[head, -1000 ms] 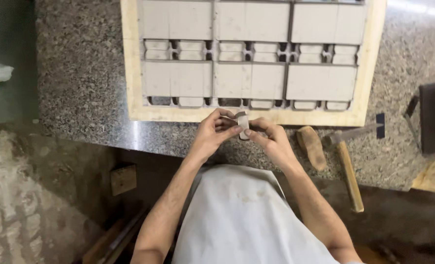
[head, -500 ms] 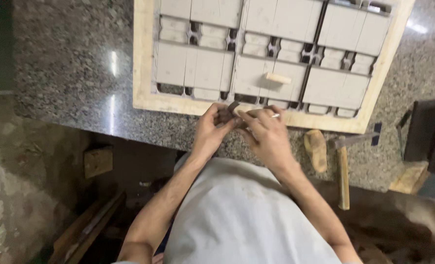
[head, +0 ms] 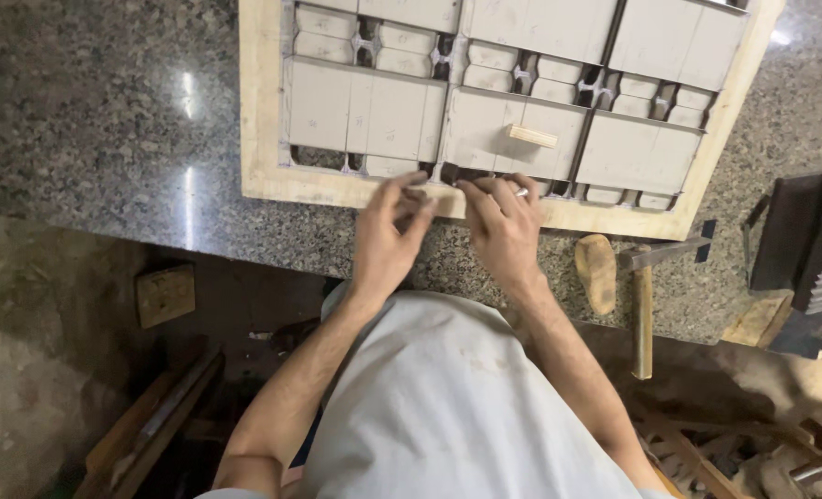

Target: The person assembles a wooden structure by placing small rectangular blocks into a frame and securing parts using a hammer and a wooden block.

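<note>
Both hands are now seen lifted from the tabletop edge onto the lower rail of the wooden frame (head: 272, 185), where half a second ago they were bunched together just below it over a small pale piece; the view has also swung, so the frame sits more tilted.

On the left, the speckled stone tabletop (head: 106, 120) is seen bare but for light glints. The left hand (head: 388, 236) is laid on the rail with fingers spread loosely; its grip looks released, and nothing is seen held in it. Just beside it, the right hand (head: 503, 226) is pressed at the dark gap (head: 448, 173) in the bottom row of grey blocks (head: 365, 115). A glint shows at its fingertips, but whether something is pinched there cannot be told. A small wooden wedge (head: 532, 137) is left lying on a block above the right hand.

Further right, a worn wooden block (head: 598, 271) and a hammer (head: 644, 305) are kept near the tabletop edge.

For the fitting to go well, the frame is best steadied by the left hand while pressure is applied squarely into the gap, so that neighbouring blocks are not shifted.
</note>
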